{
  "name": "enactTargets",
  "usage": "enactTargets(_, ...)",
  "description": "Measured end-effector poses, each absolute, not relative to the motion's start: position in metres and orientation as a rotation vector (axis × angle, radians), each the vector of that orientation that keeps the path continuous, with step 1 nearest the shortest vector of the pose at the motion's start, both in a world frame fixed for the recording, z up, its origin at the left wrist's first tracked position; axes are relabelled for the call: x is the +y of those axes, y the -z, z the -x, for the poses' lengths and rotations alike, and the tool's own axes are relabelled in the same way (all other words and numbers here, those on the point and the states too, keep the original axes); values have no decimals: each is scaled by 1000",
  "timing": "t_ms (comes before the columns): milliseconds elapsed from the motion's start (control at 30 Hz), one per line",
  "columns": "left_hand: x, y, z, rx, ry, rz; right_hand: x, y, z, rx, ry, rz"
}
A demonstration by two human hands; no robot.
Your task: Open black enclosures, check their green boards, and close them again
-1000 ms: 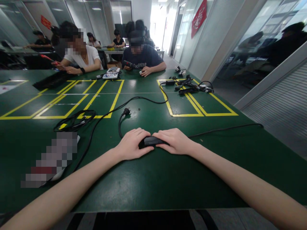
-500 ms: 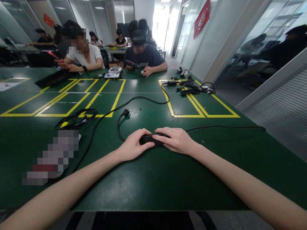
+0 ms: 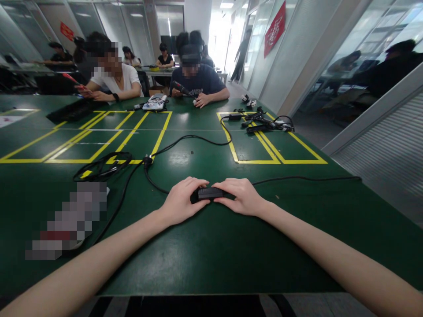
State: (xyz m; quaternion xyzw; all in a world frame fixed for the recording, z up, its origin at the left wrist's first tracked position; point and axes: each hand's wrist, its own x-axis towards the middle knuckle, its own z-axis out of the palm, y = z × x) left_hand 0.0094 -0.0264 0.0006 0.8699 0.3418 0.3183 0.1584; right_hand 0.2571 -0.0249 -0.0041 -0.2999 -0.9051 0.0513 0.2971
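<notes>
A black power adapter (image 3: 210, 193) lies between my two hands over the green table, a little right of the view's middle. My left hand (image 3: 183, 198) grips its left end with thumb and fingers. My right hand (image 3: 242, 196) pinches the right end, thumb below and fingers above. From the left side a black cord runs out to a plug (image 3: 147, 161), which lies by the yellow tape. A thin black cable (image 3: 307, 178) stretches from the right side toward the table's right edge.
A coiled black cable (image 3: 102, 165) and a blurred-out pale object (image 3: 71, 220) lie to the left. More adapters and cables (image 3: 264, 123) are heaped on taped boxes at the back right. Two people (image 3: 198, 79) work across the green table (image 3: 211, 255).
The plug has slid left across the table to the long cable. My right fingers have shifted off the adapter's top to its right end, baring more of it.
</notes>
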Motion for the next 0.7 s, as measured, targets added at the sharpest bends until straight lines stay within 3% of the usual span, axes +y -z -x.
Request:
enactTargets(400,-25,1,-9,1041,-848,-2353,-26,-2,-260,-2692,26,785)
enactTargets(600,-28,-5,-7,970,-1340,-2626,-13,-8,-282,-2243,-132,945)
enactTargets(700,-28,-4,-6,934,-1261,-2659,5,-15,-312,-1904,-69,1096)
